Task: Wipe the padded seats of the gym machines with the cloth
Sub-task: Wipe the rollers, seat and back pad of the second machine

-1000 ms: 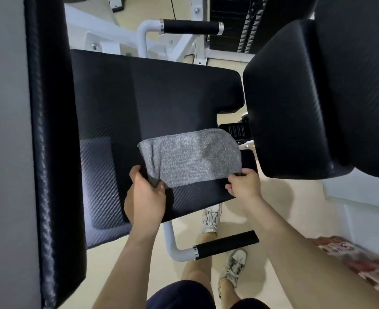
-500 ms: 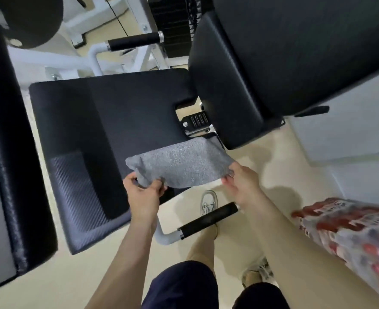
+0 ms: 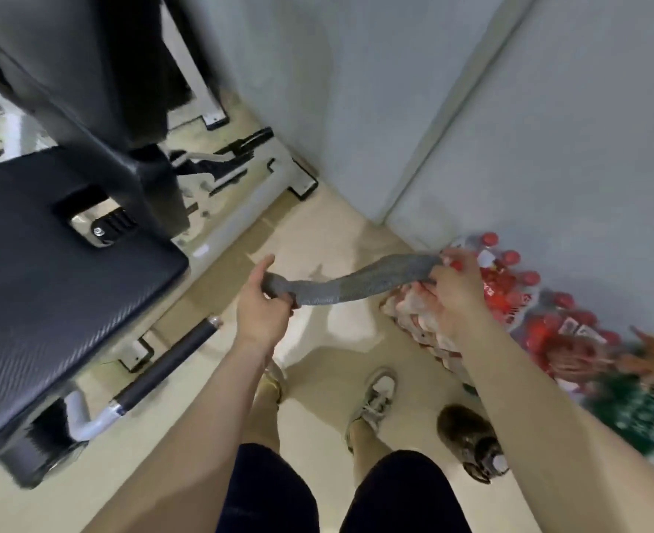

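Note:
The grey cloth (image 3: 360,282) hangs stretched in the air between my two hands, above the floor and clear of the machine. My left hand (image 3: 262,307) grips its left end and my right hand (image 3: 454,292) pinches its right end. The black padded seat (image 3: 45,271) of the gym machine lies to the left, with its black backrest pad (image 3: 98,82) rising above it. The cloth does not touch the seat.
A black-gripped handle on a white bar (image 3: 164,365) sticks out below the seat. Shrink-wrapped packs of red-capped bottles (image 3: 525,298) sit on the floor at the right against a pale wall (image 3: 394,90). A dark bottle (image 3: 471,440) lies near my feet.
I have lifted the cloth off the seat and carried it right, away from the machine. The view has swung right, so the seat now sits at the left.

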